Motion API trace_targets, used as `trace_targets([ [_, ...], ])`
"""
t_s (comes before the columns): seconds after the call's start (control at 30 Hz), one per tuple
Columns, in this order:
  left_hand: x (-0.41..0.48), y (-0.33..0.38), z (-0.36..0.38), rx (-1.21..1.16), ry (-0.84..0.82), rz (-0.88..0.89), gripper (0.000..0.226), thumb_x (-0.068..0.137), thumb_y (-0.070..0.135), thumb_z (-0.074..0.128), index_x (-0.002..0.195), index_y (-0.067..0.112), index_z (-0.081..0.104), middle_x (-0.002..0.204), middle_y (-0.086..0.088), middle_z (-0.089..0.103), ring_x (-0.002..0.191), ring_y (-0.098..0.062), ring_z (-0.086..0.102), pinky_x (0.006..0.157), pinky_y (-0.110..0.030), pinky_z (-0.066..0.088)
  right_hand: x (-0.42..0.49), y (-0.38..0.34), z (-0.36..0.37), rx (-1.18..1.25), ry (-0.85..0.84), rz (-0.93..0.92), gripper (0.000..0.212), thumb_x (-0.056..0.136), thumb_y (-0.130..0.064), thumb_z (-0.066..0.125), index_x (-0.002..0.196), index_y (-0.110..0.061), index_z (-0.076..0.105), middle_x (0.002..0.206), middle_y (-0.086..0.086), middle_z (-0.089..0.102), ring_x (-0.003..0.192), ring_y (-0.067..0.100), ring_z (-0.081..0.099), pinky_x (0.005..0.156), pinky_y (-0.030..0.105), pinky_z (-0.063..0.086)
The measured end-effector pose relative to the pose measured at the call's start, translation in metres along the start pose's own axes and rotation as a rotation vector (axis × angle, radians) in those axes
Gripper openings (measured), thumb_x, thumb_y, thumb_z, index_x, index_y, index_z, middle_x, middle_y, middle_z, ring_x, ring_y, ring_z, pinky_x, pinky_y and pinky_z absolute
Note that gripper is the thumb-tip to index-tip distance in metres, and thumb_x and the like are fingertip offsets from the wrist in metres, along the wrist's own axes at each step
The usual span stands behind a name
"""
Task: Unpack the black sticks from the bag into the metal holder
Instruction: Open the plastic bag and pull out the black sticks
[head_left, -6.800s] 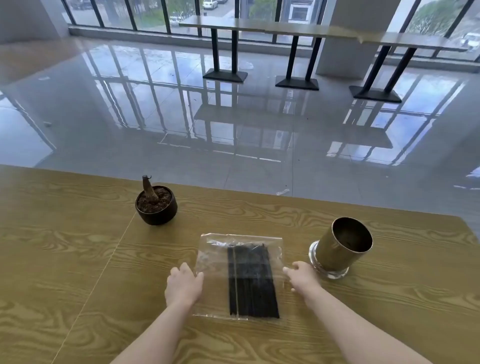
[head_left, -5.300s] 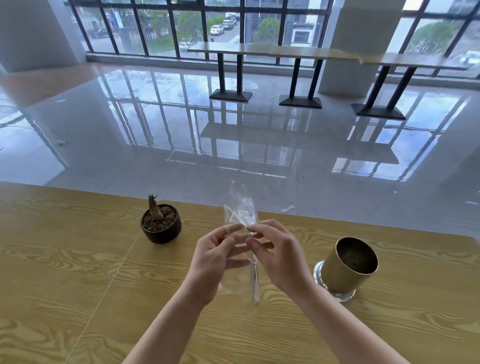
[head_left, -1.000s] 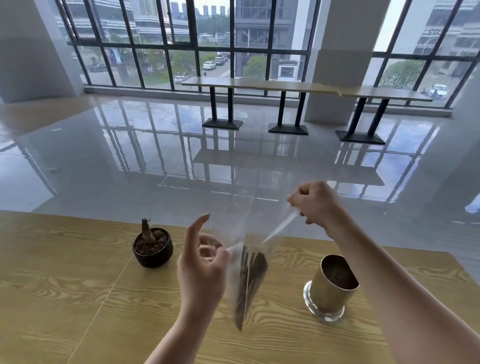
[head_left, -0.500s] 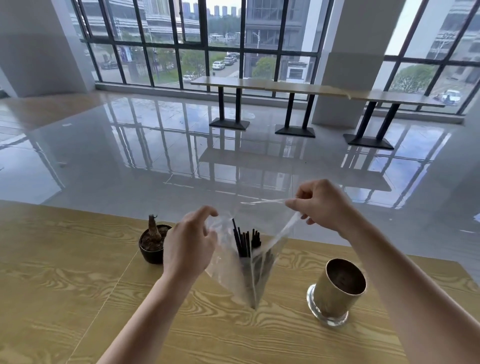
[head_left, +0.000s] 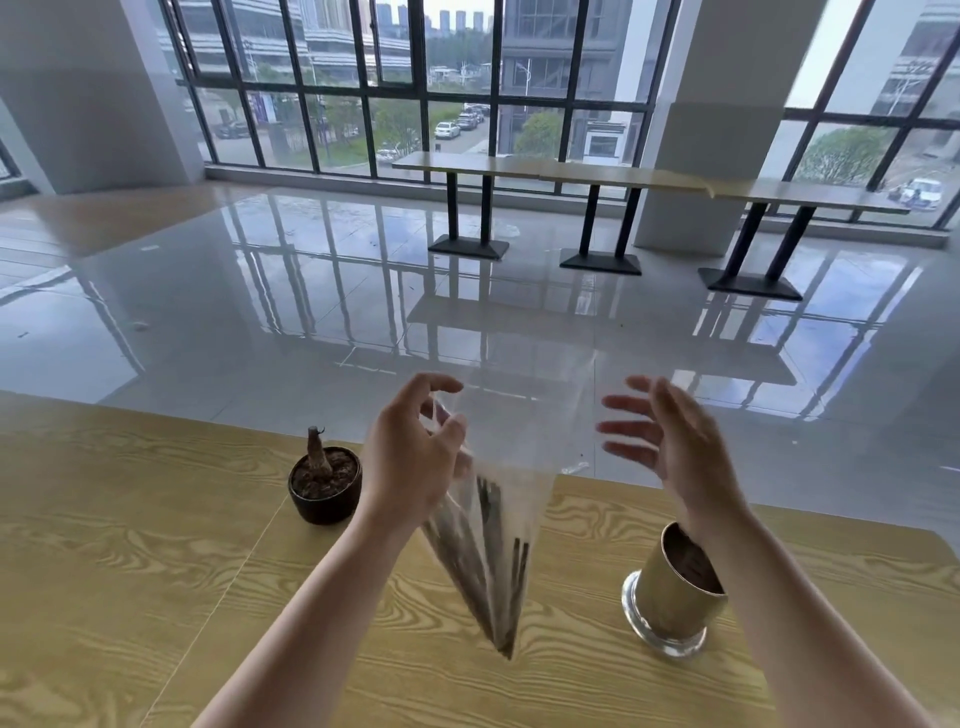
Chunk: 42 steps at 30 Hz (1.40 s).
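A clear plastic bag hangs in the air above the wooden table, its lower corner pointing down. Black sticks lie blurred in its lower part. My left hand pinches the bag's left top edge. To the right of the bag, my right hand is apart from it, fingers spread and empty. The brass-coloured metal holder stands on the table at the right, below my right wrist, with nothing visible inside.
A small dark pot with a short plant stump stands on the table left of my left hand. The table's far edge runs just behind the bag. Beyond it lie a glossy floor and long tables by the windows.
My right hand has let go of the bag's top edge and opened. The bag has swung and the sticks have slid lower inside it.
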<state>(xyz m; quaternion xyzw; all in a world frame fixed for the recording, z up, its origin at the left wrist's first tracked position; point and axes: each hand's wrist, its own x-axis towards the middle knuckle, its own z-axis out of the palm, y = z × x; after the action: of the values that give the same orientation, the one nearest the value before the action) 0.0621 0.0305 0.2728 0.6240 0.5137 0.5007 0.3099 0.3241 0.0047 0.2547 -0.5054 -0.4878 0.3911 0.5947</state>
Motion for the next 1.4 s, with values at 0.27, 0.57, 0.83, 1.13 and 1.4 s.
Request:
trace_targets([
  [0.27,0.009,0.027,0.005,-0.004,0.018,0.038,0.03,0.091,0.006,0.066,0.104,0.033,0.064,0.087,0.0,0.063,0.051,-0.015,0.072,0.051,-0.049,0.062,-0.109,0.119,0.055,-0.179,-0.223,0.218,0.108,0.057,-0.087,0.068,0.144,-0.027,0.048,0.136,-0.007,0.062,0.124,0.006,0.06,0.099,0.031,0.054],
  [0.57,0.016,0.068,0.004,-0.011,0.032,0.131,0.025,0.089,0.008,0.07,0.104,0.028,0.066,0.086,0.006,0.063,0.051,-0.013,0.072,0.047,-0.037,0.061,-0.085,0.103,0.095,0.316,0.03,0.203,0.029,0.088,-0.014,0.063,0.09,0.015,0.059,0.08,0.019,0.062,0.078,0.025,0.056,0.072,0.029,0.048],
  [0.83,0.017,0.091,-0.025,-0.121,0.16,0.33,0.04,0.093,0.05,0.06,0.129,0.036,0.055,0.085,0.003,0.072,0.064,-0.013,0.073,0.052,-0.026,0.059,-0.059,0.071,0.093,0.448,0.181,0.192,0.024,0.098,-0.025,0.052,0.09,-0.003,0.055,0.106,0.041,0.066,0.099,0.05,0.069,0.089,0.063,0.054],
  [1.13,-0.046,-0.074,-0.116,-0.692,0.0,-0.364,0.09,0.07,0.073,0.069,0.142,0.023,0.047,0.133,-0.005,0.061,0.131,-0.022,0.051,0.114,-0.052,0.031,-0.025,0.054,0.08,0.659,0.037,0.232,0.024,0.104,-0.024,0.045,0.09,-0.007,0.055,0.1,0.034,0.072,0.082,0.044,0.075,0.071,0.05,0.064],
  [1.4,-0.05,-0.074,-0.087,-0.476,0.02,-0.343,0.039,0.076,0.004,0.071,0.115,0.008,0.072,0.108,-0.021,0.075,0.088,-0.038,0.075,0.066,-0.037,0.064,-0.016,0.08,0.076,0.68,0.06,0.371,0.019,0.108,-0.022,0.039,0.102,-0.007,0.049,0.111,0.033,0.07,0.088,0.042,0.075,0.081,0.055,0.062],
])
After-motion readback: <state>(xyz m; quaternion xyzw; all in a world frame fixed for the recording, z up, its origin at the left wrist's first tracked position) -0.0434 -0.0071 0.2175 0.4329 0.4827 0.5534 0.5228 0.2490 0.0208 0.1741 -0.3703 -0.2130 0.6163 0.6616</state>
